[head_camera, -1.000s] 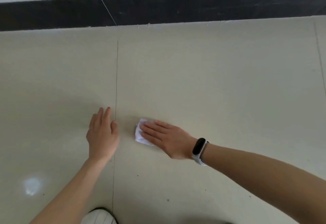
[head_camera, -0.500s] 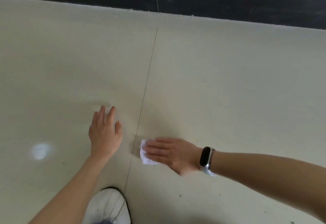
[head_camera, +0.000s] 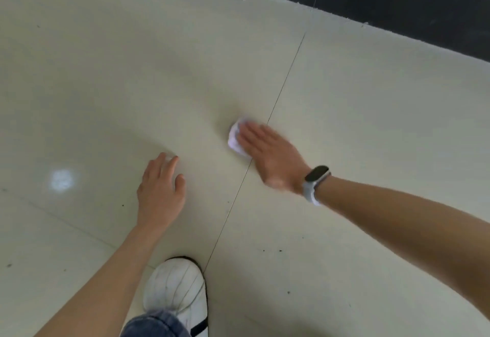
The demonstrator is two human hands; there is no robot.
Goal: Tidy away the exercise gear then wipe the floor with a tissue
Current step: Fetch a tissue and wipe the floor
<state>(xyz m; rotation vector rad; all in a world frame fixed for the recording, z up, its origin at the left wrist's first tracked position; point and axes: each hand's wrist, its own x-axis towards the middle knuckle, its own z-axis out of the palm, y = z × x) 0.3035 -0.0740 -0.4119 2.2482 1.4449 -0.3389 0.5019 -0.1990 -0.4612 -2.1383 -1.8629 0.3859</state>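
Bracing on my left hand [head_camera: 160, 193], fingers spread flat on the floor [head_camera: 371, 129] and holding nothing, I judge the tidying done: no exercise gear shows, only wiping remains. My white shoe [head_camera: 175, 289] sits below, clear of the stroke. Right of the tile seam [head_camera: 286, 82], my right hand [head_camera: 267, 156] presses the tissue [head_camera: 234, 137] down with straight fingers. Dark specks [head_camera: 280, 250] nearby still need wiping.

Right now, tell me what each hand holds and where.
Right hand presses flat fingers on the tissue's top; nothing gripped. Left hand holds nothing.
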